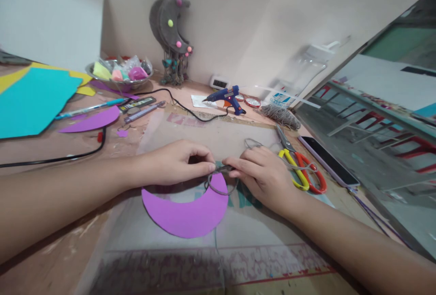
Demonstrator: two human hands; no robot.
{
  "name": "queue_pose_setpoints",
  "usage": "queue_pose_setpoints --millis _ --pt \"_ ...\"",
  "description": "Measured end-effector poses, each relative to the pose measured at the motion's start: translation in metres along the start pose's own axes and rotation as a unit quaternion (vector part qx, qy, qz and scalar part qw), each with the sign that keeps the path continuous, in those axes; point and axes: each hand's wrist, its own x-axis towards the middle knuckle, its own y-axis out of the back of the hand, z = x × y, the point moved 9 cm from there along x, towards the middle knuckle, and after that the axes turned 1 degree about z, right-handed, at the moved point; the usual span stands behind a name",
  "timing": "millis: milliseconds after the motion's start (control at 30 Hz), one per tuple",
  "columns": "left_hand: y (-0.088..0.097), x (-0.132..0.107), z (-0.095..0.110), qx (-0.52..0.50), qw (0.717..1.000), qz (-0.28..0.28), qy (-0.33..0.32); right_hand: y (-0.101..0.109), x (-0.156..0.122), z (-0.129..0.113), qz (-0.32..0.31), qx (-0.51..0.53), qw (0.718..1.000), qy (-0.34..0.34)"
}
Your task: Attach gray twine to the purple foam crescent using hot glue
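Note:
A purple foam crescent [185, 211] lies flat on a pale sheet [238, 231] in front of me. My left hand [173, 163] rests on its upper edge, fingers pinched on a grey string [218, 181]. My right hand [262, 172] pinches the same string from the other side, the fingertips almost meeting. The string loops down over the crescent's right tip and trails back behind my right hand.
Two pairs of scissors, yellow [293, 168] and red [311, 177], lie right of my hand beside a phone [329, 161]. A blue glue gun [226, 97], a twine bundle [281, 115], a bowl of foam bits [117, 75], teal paper [30, 100] and a moon decoration [172, 27] stand further back.

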Motion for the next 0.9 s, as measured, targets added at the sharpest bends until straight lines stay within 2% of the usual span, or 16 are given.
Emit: queue_pose_setpoints --millis 300,467,667,900 --pt "0.001 0.0 -0.003 -0.012 1.0 0.006 0.018 0.002 -0.003 0.013 0.024 0.053 0.997 -0.048" --pt "0.002 0.0 -0.002 -0.018 1.0 0.011 0.022 -0.002 -0.003 0.014 -0.001 0.051 0.998 -0.045" --pt "0.002 -0.001 -0.004 -0.031 0.999 0.014 0.039 0.0 -0.005 0.011 0.0 0.054 0.998 -0.033" --pt "0.003 0.0 -0.003 -0.026 0.999 0.015 0.029 0.0 -0.004 0.011 -0.004 0.043 0.999 -0.032"
